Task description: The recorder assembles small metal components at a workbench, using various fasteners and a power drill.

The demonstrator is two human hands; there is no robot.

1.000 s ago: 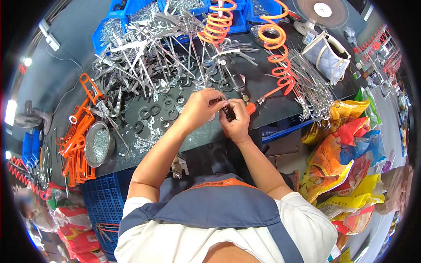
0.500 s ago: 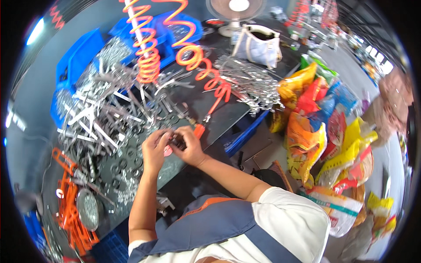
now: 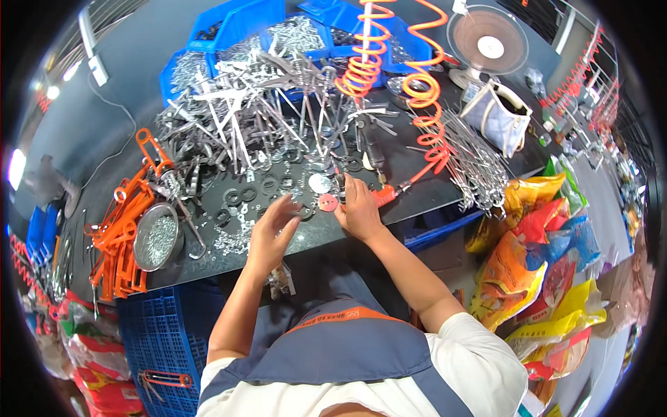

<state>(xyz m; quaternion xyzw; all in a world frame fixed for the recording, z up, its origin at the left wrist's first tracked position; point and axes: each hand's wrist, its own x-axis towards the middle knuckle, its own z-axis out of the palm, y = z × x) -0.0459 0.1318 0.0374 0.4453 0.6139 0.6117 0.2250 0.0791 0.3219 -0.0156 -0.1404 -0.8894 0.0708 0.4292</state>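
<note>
Head view shows the left hand (image 3: 274, 233) raised over the near edge of the bench (image 3: 326, 233), its fingers loosely curved, the thumb standing apart and nothing visible held between them; the right hand (image 3: 360, 208) is further in, its fingers bent beside a small dark piece (image 3: 340, 186), and whether they clench it or only touch it I cannot tell, since the hand covers part of it. Just beside that piece, on the left, lie a red disc (image 3: 328, 202) and a silver disc (image 3: 320, 183); an orange tool (image 3: 384, 194) sits close on the right hand's other side, joined to a coiled orange hose (image 3: 425, 94). If only the right fingertips bear on the dark piece, it could tip or slip, because the left hand gives it no support; a sideways nudge could push the red disc among the black rings (image 3: 269, 185) and loose metal bits (image 3: 233, 241), where small parts would be easily mixed up. The hose could tug the orange tool against the right wrist if pulled; the heap of metal arms (image 3: 236, 104) beyond, stacked crosswise, could slide if one were knocked.
</note>
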